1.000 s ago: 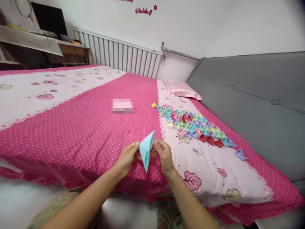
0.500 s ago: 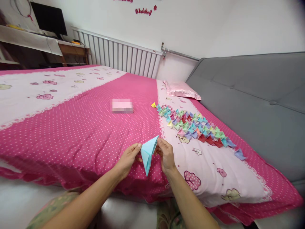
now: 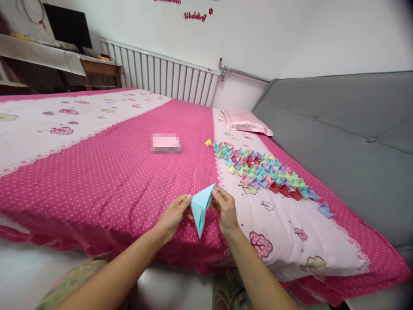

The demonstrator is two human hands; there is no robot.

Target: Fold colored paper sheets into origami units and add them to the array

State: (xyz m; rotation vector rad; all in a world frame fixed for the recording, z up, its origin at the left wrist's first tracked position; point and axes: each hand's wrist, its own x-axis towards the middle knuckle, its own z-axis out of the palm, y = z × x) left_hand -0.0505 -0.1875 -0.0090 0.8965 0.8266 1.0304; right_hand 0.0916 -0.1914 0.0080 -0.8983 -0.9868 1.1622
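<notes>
Between my two hands is a light blue folded paper (image 3: 200, 204), its lower point hanging down above the bed's front edge. My left hand (image 3: 176, 215) pinches its left corner between thumb and fingers. On the other side, my right hand (image 3: 225, 209) grips the upper right edge, some fingers hidden behind the paper. To the right, several rows of small folded paper pieces (image 3: 258, 170) in many colours lie on the bedspread. A yellow piece (image 3: 208, 142) sits at their far left end, and a purple piece (image 3: 325, 209) lies at the near right.
The pink dotted bedspread (image 3: 129, 172) spreads under everything. A blurred pinkish block (image 3: 165, 143) lies mid-bed, and a pink pillow (image 3: 247, 122) is farther back. A grey padded headboard (image 3: 342, 116) borders the right side. Behind stand a radiator (image 3: 161, 71) and a desk with a monitor (image 3: 68, 26).
Almost nothing differs. Both hands keep their hold on the light blue paper, and the whole view has shifted very slightly.
</notes>
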